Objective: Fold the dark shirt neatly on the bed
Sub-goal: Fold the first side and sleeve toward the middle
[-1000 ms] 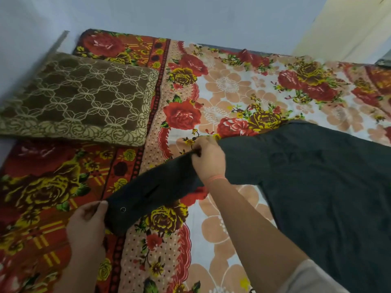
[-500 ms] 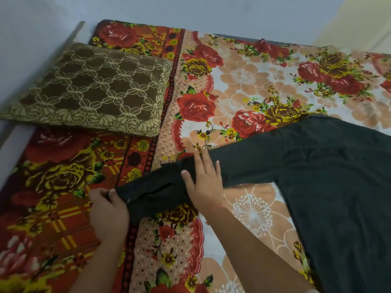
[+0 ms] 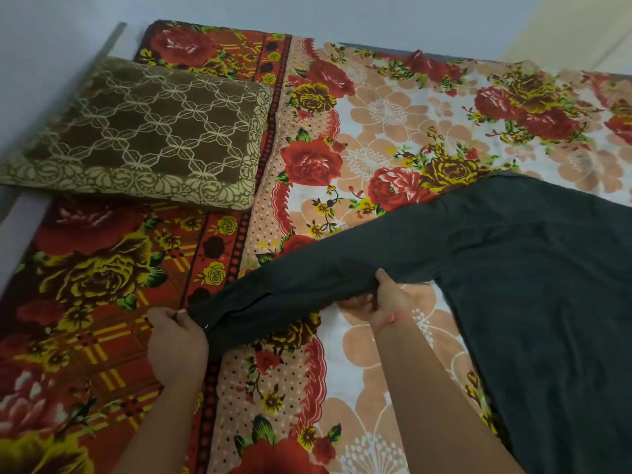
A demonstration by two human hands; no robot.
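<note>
Head view of a bed (image 3: pixel 393 111) covered by a floral spread in red, yellow, peach and white. The dark shirt (image 3: pixel 547 285) lies flat on the right part of the bed, its body running off the right and lower edges of the view. One long sleeve (image 3: pixel 307 285) extends from the shirt's shoulder toward the left, slanting down across the spread's dotted border band.

The left hand (image 3: pixel 178 347) grips the cuff end of the sleeve, fingers curled closed around the fabric, knuckles up; a small pale button or snap shows on the cuff just beside the fingers. The right hand (image 3: pixel 383 299) grasps the sleeve further along, near where it joins the shirt body: the thumb rests on top of the cloth and the fingers are tucked beneath its lower edge, pinching it. A thin red thread (image 3: pixel 393 318) circles the right wrist. Between the two hands the sleeve is drawn out in a fairly straight band, with a slight sag and some creases near the cuff.

A brown pillow (image 3: pixel 143 131) with a cream lattice pattern and scrolled border rests at the upper left of the bed, well apart from the shirt. A pale wall (image 3: pixel 342 15) runs behind the bed. Both forearms enter from the lower edge of the view.
</note>
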